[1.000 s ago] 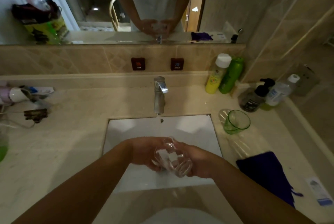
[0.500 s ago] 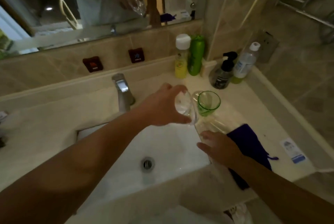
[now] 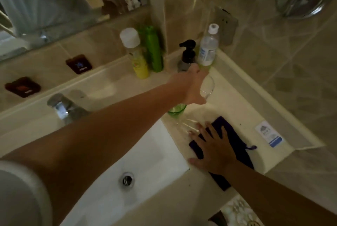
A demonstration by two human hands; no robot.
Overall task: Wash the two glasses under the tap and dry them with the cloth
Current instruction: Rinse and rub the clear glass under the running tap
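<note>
My left hand reaches far across the counter and grips a clear glass, holding it just above or on the counter near the corner bottles. A green glass stands on the counter, partly hidden under my left wrist. My right hand lies flat with spread fingers on the dark purple cloth, which lies on the counter right of the sink. The tap stands behind the white sink; no water is seen running.
Bottles crowd the back corner: a yellow one with a white cap, a green one, a black pump bottle and a clear one. A small white packet lies near the counter's right edge. A mirror hangs above.
My left hand has carried the clear glass from over the sink, past the green glass, toward the back corner. My right hand has let go of it and come down onto the purple cloth.
</note>
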